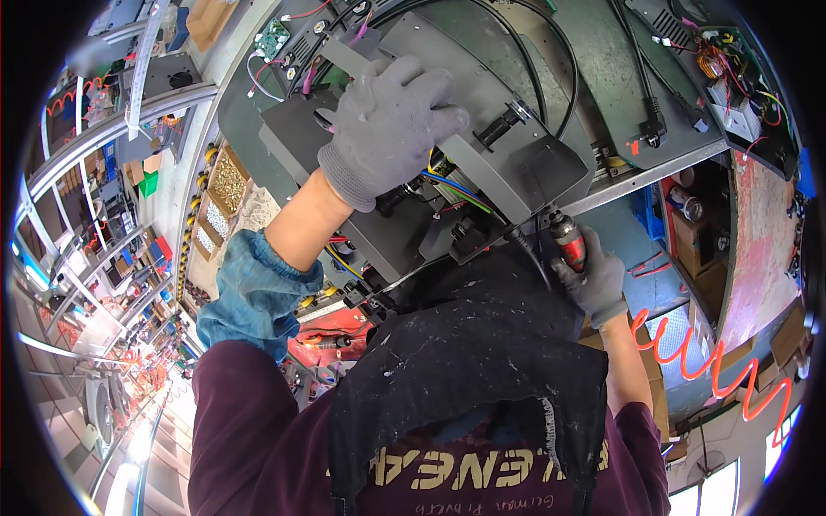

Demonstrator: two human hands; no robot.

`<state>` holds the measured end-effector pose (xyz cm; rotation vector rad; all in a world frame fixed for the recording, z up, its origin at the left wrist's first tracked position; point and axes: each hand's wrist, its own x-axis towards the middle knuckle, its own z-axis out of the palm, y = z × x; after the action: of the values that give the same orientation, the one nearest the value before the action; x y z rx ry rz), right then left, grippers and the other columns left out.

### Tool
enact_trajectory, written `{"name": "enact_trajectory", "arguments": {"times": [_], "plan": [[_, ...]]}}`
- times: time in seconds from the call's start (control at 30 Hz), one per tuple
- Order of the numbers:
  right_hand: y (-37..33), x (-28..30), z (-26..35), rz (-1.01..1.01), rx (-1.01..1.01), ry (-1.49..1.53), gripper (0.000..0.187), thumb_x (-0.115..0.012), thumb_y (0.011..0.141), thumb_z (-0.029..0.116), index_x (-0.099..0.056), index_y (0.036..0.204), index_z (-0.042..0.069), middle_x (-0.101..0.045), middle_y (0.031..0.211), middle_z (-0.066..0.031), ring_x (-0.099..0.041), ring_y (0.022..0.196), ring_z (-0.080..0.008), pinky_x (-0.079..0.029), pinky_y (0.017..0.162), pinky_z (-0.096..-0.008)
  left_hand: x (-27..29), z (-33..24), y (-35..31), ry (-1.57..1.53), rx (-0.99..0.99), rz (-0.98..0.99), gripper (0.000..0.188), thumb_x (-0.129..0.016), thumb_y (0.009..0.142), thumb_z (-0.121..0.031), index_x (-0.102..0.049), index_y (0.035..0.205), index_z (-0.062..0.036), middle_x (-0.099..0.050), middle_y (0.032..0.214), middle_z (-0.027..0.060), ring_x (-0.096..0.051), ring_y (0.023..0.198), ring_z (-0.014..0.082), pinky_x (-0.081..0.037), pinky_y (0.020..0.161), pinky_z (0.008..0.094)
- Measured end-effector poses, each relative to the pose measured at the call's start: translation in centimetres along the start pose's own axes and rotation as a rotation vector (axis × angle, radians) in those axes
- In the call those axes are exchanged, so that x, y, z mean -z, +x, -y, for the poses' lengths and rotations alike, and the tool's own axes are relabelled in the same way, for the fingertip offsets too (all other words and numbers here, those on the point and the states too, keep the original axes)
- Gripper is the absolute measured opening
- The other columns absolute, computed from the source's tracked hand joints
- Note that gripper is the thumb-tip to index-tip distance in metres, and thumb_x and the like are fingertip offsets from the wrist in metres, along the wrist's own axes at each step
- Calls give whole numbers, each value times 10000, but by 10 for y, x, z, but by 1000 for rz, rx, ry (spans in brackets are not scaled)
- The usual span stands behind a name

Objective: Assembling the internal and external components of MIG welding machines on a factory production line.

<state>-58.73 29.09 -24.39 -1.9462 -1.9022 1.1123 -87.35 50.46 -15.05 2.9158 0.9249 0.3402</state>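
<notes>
My left hand, in a grey glove, lies over the top of a dark grey metal housing with its fingers bent around the edge. Inside the housing show coloured wires, and a black cylindrical fitting sits on its upper part. My right hand, gloved as well, is closed around a red and black power screwdriver to the right of the housing. The tool points up, close to the housing's lower right corner; whether its tip touches anything, I cannot tell.
On the green bench lie black cables. An opened unit with a circuit board sits at the far right. A coiled orange hose hangs beside my right forearm. Bins of small screws stand at the left.
</notes>
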Motion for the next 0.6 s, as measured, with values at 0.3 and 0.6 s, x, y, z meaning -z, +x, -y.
{"name": "enact_trajectory", "arguments": {"times": [0.3,0.6], "plan": [[6,4,1,-39,36,-125,592,-748,719,331,-493,1200,98,-634,773,-165,-619,725,-373,-472,634,-445,-3,-5,-4,76,50,33,124,-628,649,-189,-668,750,-248,-523,830,-33,-536,820,190,-486,665,342],[-26,27,-2,-104,-57,33,662,-721,746,476,-475,1220,85,-651,846,-204,-619,787,-427,-485,656,-457,29,-6,-32,-472,549,-46,339,-588,755,-34,-642,1075,-132,-587,946,73,-602,936,229,-518,741,348]]}}
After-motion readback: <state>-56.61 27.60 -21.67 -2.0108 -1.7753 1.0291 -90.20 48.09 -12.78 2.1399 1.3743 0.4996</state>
